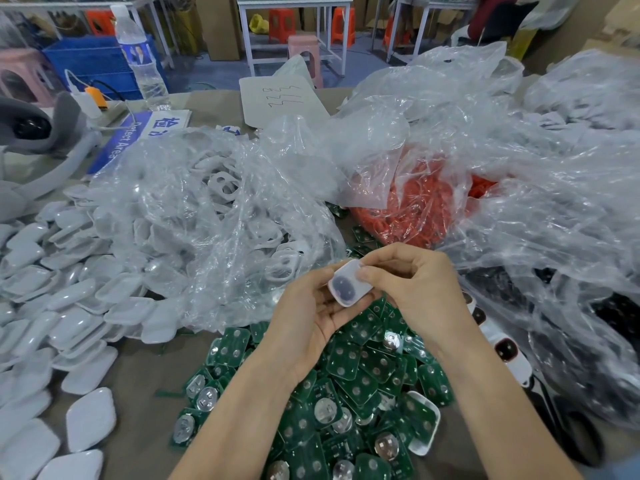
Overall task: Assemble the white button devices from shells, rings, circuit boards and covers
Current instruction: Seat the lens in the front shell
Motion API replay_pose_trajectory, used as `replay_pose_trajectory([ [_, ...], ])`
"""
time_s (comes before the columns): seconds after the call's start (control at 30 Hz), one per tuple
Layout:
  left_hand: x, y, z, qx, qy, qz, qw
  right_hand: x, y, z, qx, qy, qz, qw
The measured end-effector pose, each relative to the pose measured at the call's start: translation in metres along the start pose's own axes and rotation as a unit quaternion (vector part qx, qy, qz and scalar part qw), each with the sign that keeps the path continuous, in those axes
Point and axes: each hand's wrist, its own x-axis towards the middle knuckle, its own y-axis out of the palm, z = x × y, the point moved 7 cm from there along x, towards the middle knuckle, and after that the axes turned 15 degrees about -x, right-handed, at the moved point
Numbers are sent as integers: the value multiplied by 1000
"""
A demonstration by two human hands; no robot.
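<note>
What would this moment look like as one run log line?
stage: assembly in hand | left hand: holds white shell | right hand: pinches its upper end | underneath: green circuit boards

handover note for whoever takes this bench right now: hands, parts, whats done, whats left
Left hand holds a white shell from below; right hand pinches its upper edge.
Boards are heaped under the hands, orange rings behind them, covers spread at left, more white parts in the clear bag.
Done: a few devices at right look assembled.
Left: finish the held shell (cannot tell if a board is in it); big heaps remain.
</note>
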Motion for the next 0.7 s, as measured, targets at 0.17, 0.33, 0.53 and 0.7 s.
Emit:
replay_pose_trajectory([
  [0.17, 0, 2, 1, -11, -2, 4, 1000, -3, 1, 0, -35, -9, -34, 999],
  [0.33, -1, 5, 1, 10, -1, 18, 1000, -6, 0, 1, -64, -23, -58, 996],
  [0.53, -4, 11, 0, 53, 18, 39, 998, -3, -3, -1, -90, -23, -78, 993],
  [0.7, -3, 11, 1, 85, 22, 56, 995, 6, -3, -11, -87, 32, 21, 995],
])
